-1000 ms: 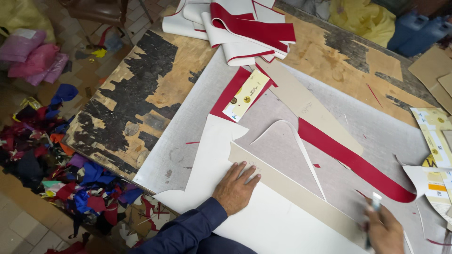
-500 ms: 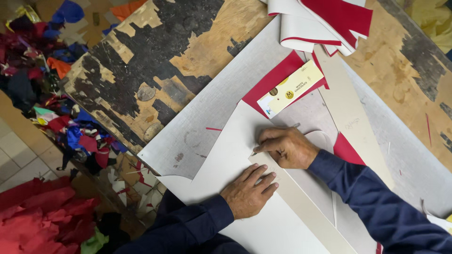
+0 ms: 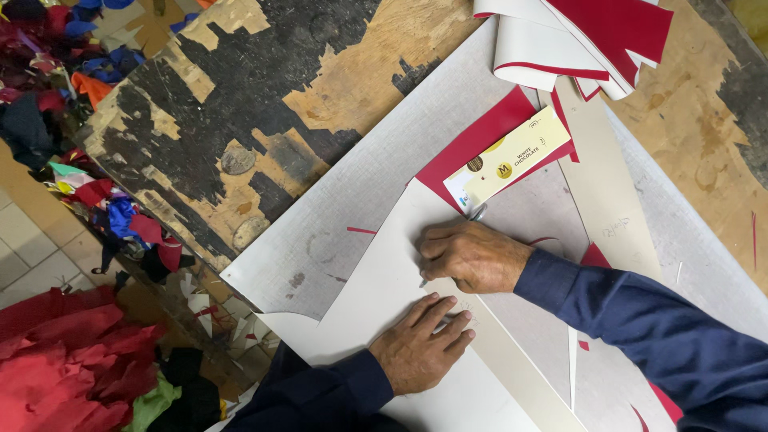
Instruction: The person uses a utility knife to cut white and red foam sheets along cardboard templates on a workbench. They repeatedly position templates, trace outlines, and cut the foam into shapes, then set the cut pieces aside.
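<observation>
Right hand (image 3: 472,256) is curled closed around a slim pen-like tool (image 3: 478,213), its tip down on the white sheet (image 3: 384,280); left hand (image 3: 422,346) lies flat, fingers spread, pinning the same sheet just below. Judged step: marking or tracing a line along the pale cardboard template (image 3: 608,200) that lies right of the sheet. Continuing calls for steady downward pressure so nothing slips. A small cream wrapper (image 3: 508,164) lies above the sheet, on red material (image 3: 472,148), close to the tool's path. Folded red-and-white pieces (image 3: 576,40) lie farther above; fabric scraps (image 3: 72,360) are on the floor, left.
</observation>
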